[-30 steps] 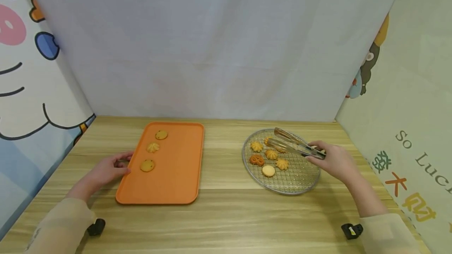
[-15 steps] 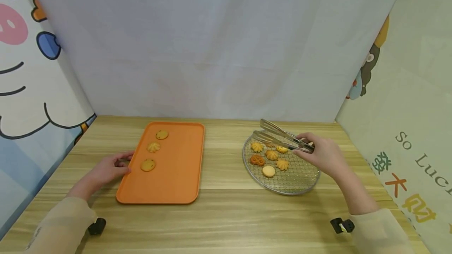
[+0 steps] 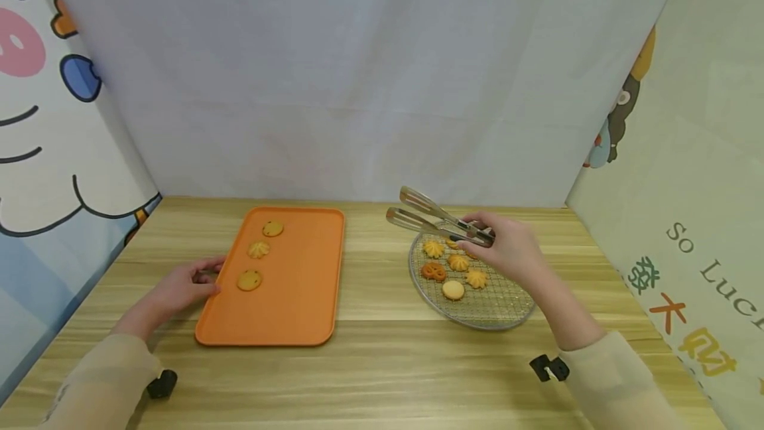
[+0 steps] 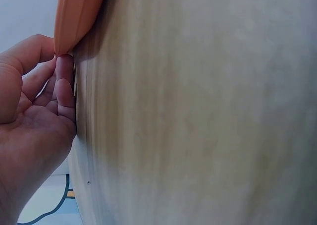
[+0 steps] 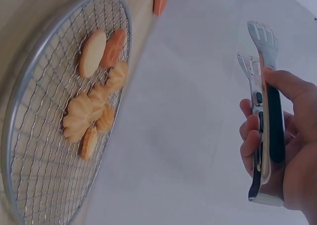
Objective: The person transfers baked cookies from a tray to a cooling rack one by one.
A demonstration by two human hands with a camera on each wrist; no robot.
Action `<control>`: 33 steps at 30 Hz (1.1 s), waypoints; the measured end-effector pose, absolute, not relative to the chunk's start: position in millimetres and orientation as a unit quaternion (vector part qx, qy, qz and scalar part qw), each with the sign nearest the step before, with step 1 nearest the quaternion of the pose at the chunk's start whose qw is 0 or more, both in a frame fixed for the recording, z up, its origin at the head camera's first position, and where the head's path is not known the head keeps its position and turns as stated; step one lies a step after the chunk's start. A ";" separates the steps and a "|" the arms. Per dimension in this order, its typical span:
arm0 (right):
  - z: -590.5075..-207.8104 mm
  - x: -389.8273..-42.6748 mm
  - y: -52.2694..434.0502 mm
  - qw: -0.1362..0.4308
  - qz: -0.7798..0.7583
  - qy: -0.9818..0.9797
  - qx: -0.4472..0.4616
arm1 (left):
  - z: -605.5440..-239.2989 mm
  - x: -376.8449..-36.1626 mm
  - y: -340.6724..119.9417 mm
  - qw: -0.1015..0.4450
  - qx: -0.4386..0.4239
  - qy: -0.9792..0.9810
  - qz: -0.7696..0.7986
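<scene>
Your right hand point(image 3: 513, 254) is gripping empty tongs point(image 3: 438, 221) above the wire rack point(image 3: 501, 307); three cookies point(image 3: 258, 249) are sitting on the orange tray point(image 3: 298, 297), seven remaining. Your left hand point(image 3: 179, 287), fingers relaxed, is touching its edge.

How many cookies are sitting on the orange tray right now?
3, in a line along the left side of the orange rectangular plastic tray: a round dotted cookie at the far end, a flower-shaped cookie in the middle, and another round cookie nearest. None look hidden.
</scene>
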State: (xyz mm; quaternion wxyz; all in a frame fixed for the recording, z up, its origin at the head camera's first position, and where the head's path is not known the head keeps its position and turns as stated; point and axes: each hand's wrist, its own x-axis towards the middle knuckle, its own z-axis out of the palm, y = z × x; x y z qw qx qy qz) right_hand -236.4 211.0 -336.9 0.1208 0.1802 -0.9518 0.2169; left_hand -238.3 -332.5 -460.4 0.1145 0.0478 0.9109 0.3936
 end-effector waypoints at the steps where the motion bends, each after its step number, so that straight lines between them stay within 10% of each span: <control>1: -335.9 -236.6 206.6 0.121 0.220 -0.951 0.182 | -460.3 -238.2 -332.6 0.114 0.048 0.911 0.393; 33: -356.1 -242.2 81.5 0.112 0.222 -0.928 0.277 | -464.5 -238.7 -333.3 0.110 0.052 0.909 0.399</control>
